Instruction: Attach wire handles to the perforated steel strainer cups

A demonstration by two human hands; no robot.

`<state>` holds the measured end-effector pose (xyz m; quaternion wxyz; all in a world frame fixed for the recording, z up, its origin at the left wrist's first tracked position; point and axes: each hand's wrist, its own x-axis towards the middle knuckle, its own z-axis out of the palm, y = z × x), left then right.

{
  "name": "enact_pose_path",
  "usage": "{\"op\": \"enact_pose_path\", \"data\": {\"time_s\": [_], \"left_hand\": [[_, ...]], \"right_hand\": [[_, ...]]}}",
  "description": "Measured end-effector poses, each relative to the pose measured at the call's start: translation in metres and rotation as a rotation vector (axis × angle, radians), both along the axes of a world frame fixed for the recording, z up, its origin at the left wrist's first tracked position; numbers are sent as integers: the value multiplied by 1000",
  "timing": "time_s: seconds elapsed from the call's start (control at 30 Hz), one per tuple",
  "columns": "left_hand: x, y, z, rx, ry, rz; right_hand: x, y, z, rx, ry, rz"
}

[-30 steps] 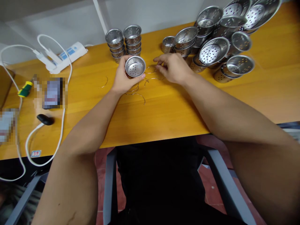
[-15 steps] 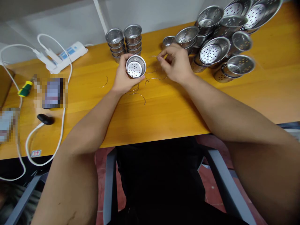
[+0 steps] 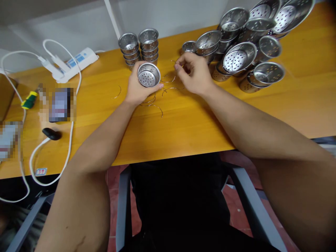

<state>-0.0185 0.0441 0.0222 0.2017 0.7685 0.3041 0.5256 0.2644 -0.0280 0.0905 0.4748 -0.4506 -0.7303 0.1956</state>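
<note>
With my left hand [image 3: 135,88] I grip a perforated metal cup [image 3: 149,76] around its wall, mouth up, over the table [image 3: 168,138]; whether its base touches, I can't tell. I judge it light, stiff and a little slippery, best held below the rim. My right hand [image 3: 195,74] pinches a thin wire [image 3: 173,61] at fingertip and thumb; I'd expect it springy and easily bent. Stacked cups [image 3: 148,39] stand just behind my left hand, larger baskets [image 3: 233,57] crowd my right, loose wires [image 3: 161,110] lie nearby; the widest room is toward the near edge.
</note>
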Motion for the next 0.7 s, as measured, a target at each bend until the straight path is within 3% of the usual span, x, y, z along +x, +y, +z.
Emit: {"op": "enact_pose_path", "data": {"time_s": [0.13, 0.3, 0.7], "left_hand": [[9, -6, 5, -14, -7, 7], [15, -9, 6, -159, -128, -28], [9, -6, -3, -61, 0, -104]], "right_hand": [[1, 6, -3, -47, 75, 23], [0, 2, 3, 4, 128, -8], [-15, -24, 17, 21, 59, -20]]}}
